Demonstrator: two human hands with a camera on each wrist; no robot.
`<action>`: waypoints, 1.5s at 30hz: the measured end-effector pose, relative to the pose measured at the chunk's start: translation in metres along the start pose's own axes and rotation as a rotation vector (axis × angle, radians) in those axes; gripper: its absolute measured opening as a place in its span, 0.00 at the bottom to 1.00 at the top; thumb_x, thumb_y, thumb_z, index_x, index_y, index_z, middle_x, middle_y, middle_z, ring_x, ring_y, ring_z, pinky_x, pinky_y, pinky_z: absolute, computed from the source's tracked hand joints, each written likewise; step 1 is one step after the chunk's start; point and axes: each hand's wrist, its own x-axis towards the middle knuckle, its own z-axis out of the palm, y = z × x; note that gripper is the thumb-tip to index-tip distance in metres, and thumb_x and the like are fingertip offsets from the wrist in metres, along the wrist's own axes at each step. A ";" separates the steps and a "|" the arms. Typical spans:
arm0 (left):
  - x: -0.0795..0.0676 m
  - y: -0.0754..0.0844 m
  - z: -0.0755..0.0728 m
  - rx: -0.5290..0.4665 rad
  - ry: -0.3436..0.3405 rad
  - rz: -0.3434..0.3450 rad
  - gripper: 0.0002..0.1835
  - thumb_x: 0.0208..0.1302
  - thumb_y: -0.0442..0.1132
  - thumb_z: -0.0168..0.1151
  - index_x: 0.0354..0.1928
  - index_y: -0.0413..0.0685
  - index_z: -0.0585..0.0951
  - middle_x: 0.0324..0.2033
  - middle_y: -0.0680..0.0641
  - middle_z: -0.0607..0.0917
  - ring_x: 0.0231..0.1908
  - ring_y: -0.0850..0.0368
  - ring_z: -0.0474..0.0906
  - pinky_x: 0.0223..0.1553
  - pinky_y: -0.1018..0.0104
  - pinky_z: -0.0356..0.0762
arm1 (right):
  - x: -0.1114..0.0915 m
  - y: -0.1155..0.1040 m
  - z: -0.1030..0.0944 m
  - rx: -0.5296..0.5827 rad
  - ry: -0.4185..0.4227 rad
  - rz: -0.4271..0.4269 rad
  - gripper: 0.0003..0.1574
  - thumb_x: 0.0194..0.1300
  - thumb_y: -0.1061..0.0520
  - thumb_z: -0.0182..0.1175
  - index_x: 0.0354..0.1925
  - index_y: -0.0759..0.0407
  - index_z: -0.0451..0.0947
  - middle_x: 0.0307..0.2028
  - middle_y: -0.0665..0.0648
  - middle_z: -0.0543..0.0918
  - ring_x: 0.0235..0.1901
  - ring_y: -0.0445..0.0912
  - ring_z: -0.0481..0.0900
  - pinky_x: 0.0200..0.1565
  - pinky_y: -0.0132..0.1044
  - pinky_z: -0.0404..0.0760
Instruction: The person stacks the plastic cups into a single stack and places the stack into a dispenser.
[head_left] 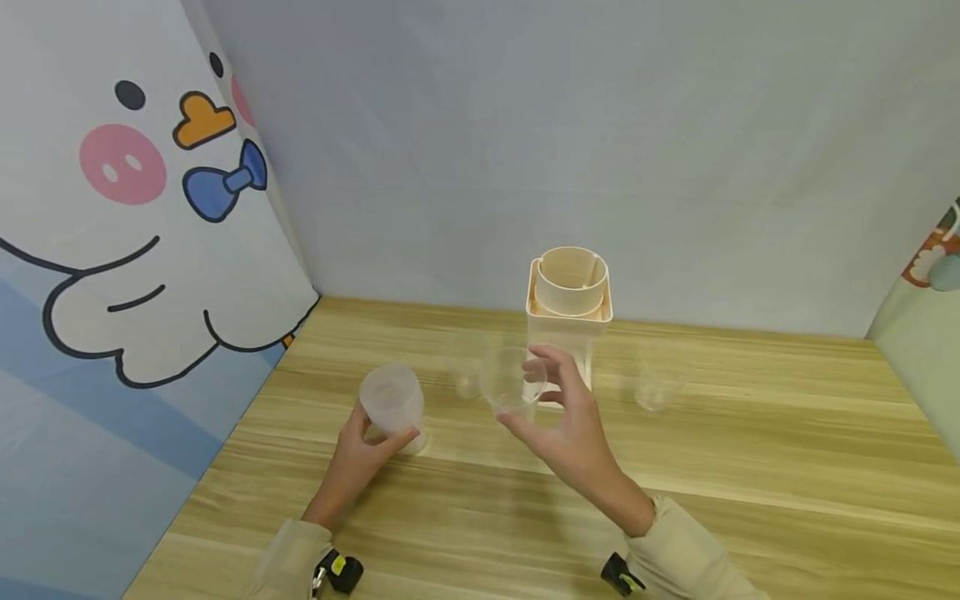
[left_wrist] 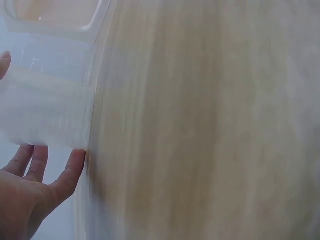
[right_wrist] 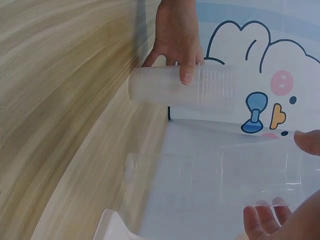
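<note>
My left hand [head_left: 367, 446] grips a frosted stack of plastic cups [head_left: 393, 398] at the left of the table, thumb on the near side. In the right wrist view that stack [right_wrist: 160, 87] shows several closely spaced rims at its mouth end. Over the middle of the table, my right hand [head_left: 573, 425] holds a clear plastic cup [head_left: 510, 382] between thumb and fingers, tilted slightly with its mouth up. Behind it to the left stands another clear cup [head_left: 467, 379], partly overlapped in the head view. A cream-coloured cup dispenser [head_left: 570, 300] stands just behind the right hand, its lower part partly covered.
To the right of the dispenser, one more clear cup [head_left: 656, 387] stands on the wood-grain table [head_left: 765, 442]. A pale cloth wall [head_left: 555, 150] rises along the back edge. On the left hangs a cartoon-printed curtain [head_left: 142, 275].
</note>
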 end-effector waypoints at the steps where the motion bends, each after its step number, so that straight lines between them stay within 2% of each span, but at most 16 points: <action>1: 0.001 -0.005 0.000 0.003 0.004 0.005 0.42 0.54 0.42 0.71 0.69 0.54 0.59 0.57 0.44 0.71 0.56 0.50 0.66 0.52 0.47 0.71 | 0.001 0.000 0.000 0.002 -0.002 -0.003 0.46 0.46 0.62 0.75 0.61 0.49 0.65 0.48 0.52 0.76 0.49 0.49 0.74 0.44 0.48 0.76; 3: 0.004 -0.014 0.000 0.011 0.014 0.016 0.43 0.53 0.44 0.72 0.68 0.57 0.59 0.56 0.46 0.71 0.56 0.51 0.67 0.52 0.48 0.71 | 0.001 -0.001 0.001 0.001 -0.003 -0.002 0.45 0.47 0.62 0.75 0.61 0.50 0.65 0.48 0.53 0.76 0.49 0.48 0.74 0.44 0.47 0.76; 6: 0.004 -0.015 0.001 0.019 0.018 0.022 0.43 0.53 0.44 0.73 0.68 0.56 0.59 0.56 0.45 0.72 0.56 0.50 0.67 0.51 0.47 0.71 | 0.003 -0.007 0.003 0.008 -0.004 0.004 0.45 0.46 0.64 0.74 0.61 0.55 0.65 0.48 0.56 0.77 0.49 0.51 0.75 0.44 0.48 0.76; 12: 0.004 -0.013 0.001 0.019 0.015 0.028 0.43 0.53 0.44 0.72 0.69 0.56 0.59 0.56 0.45 0.72 0.56 0.50 0.67 0.50 0.48 0.72 | 0.009 -0.037 0.005 0.037 -0.014 0.007 0.44 0.45 0.70 0.73 0.59 0.66 0.64 0.48 0.65 0.78 0.48 0.60 0.75 0.42 0.50 0.76; 23: 0.004 -0.011 0.000 0.029 0.021 0.024 0.42 0.54 0.43 0.72 0.68 0.54 0.60 0.56 0.45 0.73 0.56 0.52 0.67 0.51 0.51 0.72 | 0.021 -0.050 0.017 0.051 -0.057 -0.057 0.44 0.45 0.69 0.73 0.60 0.67 0.65 0.47 0.64 0.77 0.46 0.60 0.75 0.41 0.52 0.76; 26: 0.002 -0.005 0.000 0.023 0.008 0.012 0.42 0.54 0.42 0.72 0.69 0.55 0.59 0.56 0.45 0.72 0.56 0.52 0.67 0.52 0.50 0.71 | 0.024 -0.053 0.021 0.061 -0.065 -0.078 0.44 0.45 0.69 0.73 0.59 0.68 0.65 0.46 0.65 0.77 0.46 0.61 0.75 0.41 0.53 0.77; 33: -0.006 0.027 -0.002 0.043 -0.014 0.027 0.42 0.56 0.39 0.70 0.70 0.46 0.57 0.56 0.40 0.72 0.57 0.47 0.67 0.51 0.48 0.72 | 0.032 -0.057 0.030 0.078 -0.088 -0.101 0.43 0.46 0.69 0.73 0.60 0.69 0.65 0.45 0.67 0.77 0.46 0.61 0.75 0.42 0.55 0.77; 38: -0.006 0.030 -0.004 0.059 -0.022 0.003 0.43 0.55 0.39 0.71 0.70 0.49 0.58 0.56 0.41 0.72 0.57 0.47 0.67 0.52 0.47 0.72 | 0.038 -0.057 0.037 0.092 -0.107 -0.107 0.44 0.46 0.68 0.73 0.60 0.70 0.65 0.46 0.67 0.77 0.46 0.61 0.76 0.42 0.54 0.77; 45: -0.005 0.030 -0.005 0.056 -0.032 0.024 0.42 0.55 0.38 0.71 0.69 0.48 0.59 0.55 0.41 0.73 0.55 0.48 0.69 0.50 0.48 0.72 | 0.046 -0.057 0.048 0.125 -0.128 -0.140 0.43 0.47 0.68 0.73 0.59 0.70 0.65 0.46 0.68 0.77 0.46 0.62 0.76 0.42 0.52 0.79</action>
